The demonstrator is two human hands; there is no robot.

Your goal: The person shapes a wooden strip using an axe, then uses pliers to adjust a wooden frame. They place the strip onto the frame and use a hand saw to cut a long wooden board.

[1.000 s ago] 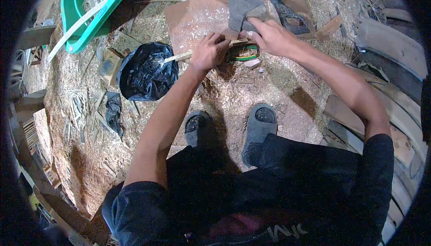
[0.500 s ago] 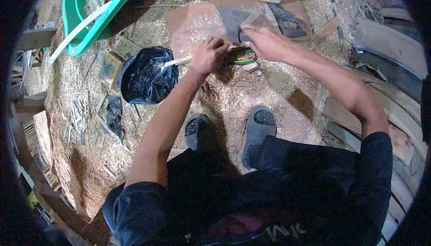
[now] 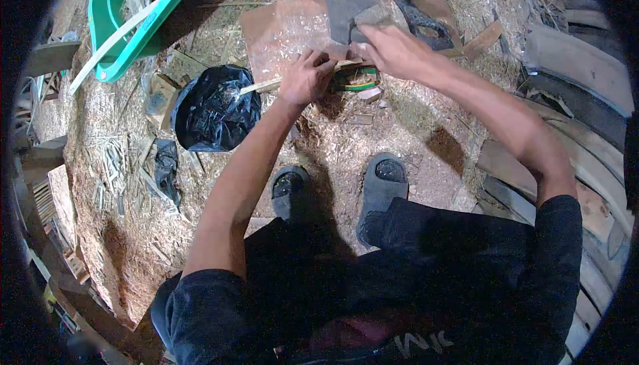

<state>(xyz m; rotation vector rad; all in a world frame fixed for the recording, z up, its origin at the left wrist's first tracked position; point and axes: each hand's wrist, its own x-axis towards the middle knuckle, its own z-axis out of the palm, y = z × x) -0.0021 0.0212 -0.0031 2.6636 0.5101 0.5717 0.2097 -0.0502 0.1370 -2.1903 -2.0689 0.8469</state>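
A thin wooden strip point(image 3: 261, 86) runs out to the left from my left hand point(image 3: 306, 79), whose fingers are closed around it. My right hand point(image 3: 391, 51) is wrapped around the grip end of a cleaver-like tool with a broad, dark blade point(image 3: 341, 11). That blade points away from me, over the brown board point(image 3: 283, 27) strewn with wood chips. Both hands are close together at the board's near edge, and the strip's right end reaches the right hand's fingers. Just below lies a green and yellow band point(image 3: 358, 87), partly hidden.
To the left stands a black bag-lined bucket point(image 3: 218, 115) beside a wooden block point(image 3: 161, 99). A green tub point(image 3: 100, 25) holding wood scraps is at the upper left. Planks point(image 3: 586, 195) are stacked on the right. Shavings cover the floor around my sandaled feet.
The broad blade has risen and shifted away from me, with my right hand tilting it up. My left hand keeps its hold on the strip, nearly in place.
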